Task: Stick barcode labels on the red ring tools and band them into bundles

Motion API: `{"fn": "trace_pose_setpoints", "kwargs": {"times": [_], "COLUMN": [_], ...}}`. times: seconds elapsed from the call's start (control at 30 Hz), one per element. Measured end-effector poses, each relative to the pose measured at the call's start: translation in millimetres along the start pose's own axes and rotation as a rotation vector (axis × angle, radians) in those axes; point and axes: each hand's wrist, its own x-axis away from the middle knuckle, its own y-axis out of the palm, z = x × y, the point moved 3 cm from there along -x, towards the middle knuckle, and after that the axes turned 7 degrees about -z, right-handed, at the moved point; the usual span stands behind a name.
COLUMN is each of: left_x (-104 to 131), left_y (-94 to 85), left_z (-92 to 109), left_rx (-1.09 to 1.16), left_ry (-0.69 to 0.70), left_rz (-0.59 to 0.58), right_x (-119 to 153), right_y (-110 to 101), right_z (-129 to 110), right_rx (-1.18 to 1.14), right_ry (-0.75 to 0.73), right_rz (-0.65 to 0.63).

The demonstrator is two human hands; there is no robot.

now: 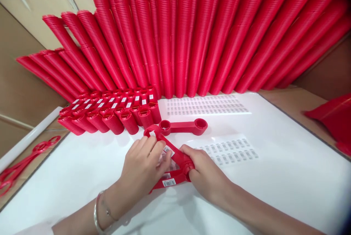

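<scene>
Both of my hands are on a small bunch of red plastic pieces (175,151) with ringed ends, held above the white table. My left hand (145,163) has its fingers wrapped round the left part, beside white barcode labels on the red arms. My right hand (204,171) grips the ringed right end, with the thumb on top. Just beyond lies a single red piece (183,127) with a ring at each end. A sheet of barcode labels (233,151) lies flat behind my right hand.
Short labelled red stacks (109,112) stand at the back left. Tall red stacks (179,37) lean behind the table (290,161). Another label sheet (207,105) lies before them. At left are red pieces (33,158) and a white roll (30,136).
</scene>
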Motion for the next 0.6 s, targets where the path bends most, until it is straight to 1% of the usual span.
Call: {"fn": "trace_pose_setpoints", "kwargs": {"times": [0.07, 0.17, 0.27, 0.37, 0.5, 0.57, 0.6], "left_x": [-2.4, -7.6, -11.1, -11.0, -9.1, -8.5, -8.3], "left_y": [-2.8, -6.3, -6.3, -8.5, -10.3, -9.4, -8.6], "left_z": [2.9, -0.8, -12.9, -24.2, -25.8, -24.7, -24.9], "left_rx": [-0.121, -0.145, -0.138, -0.198, -0.291, -0.259, -0.206], "left_ry": [0.017, -0.007, -0.045, -0.081, -0.066, -0.069, -0.075], "left_rz": [0.061, 0.120, 0.103, 0.101, 0.018, -0.018, -0.023], "right_x": [0.4, 1.2, 1.9, 2.9, 4.4, 4.8, 4.8], "right_y": [2.0, 3.2, 2.3, 0.9, -0.3, -0.8, -0.9], "right_z": [-1.7, -3.6, -2.7, 0.1, 2.8, 4.4, 5.5], "right_rx": [0.001, -0.038, -0.108, -0.177, -0.223, -0.236, -0.247], "right_ry": [-0.030, -0.060, -0.065, -0.053, -0.051, -0.051, -0.050], "right_rz": [-0.011, -0.019, -0.020, -0.013, -0.006, 0.000, 0.004]}}
